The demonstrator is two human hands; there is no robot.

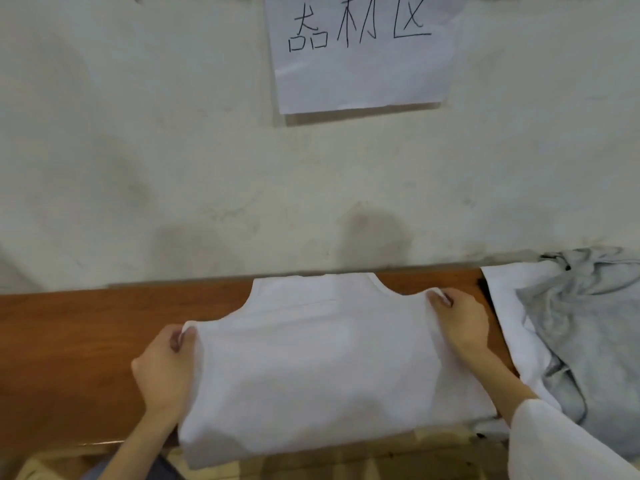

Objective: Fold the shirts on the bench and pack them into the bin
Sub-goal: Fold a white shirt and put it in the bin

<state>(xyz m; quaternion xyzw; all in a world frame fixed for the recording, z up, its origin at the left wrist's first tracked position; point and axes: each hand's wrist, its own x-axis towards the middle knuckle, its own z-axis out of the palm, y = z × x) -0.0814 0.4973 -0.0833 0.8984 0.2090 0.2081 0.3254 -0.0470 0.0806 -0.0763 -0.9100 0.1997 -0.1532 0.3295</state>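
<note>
Two hands pinch a white shirt (311,358) by its side edges, left hand (166,362) at the left, right hand (460,320) at the right, thumbs on top, fingers curled under. It lies flat and taut on the bench (69,341), likely readied for folding. A pile (581,323) of unfolded shirts waits right. No bin is in view.

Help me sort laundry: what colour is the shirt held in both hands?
The shirt is white; head view.
</note>
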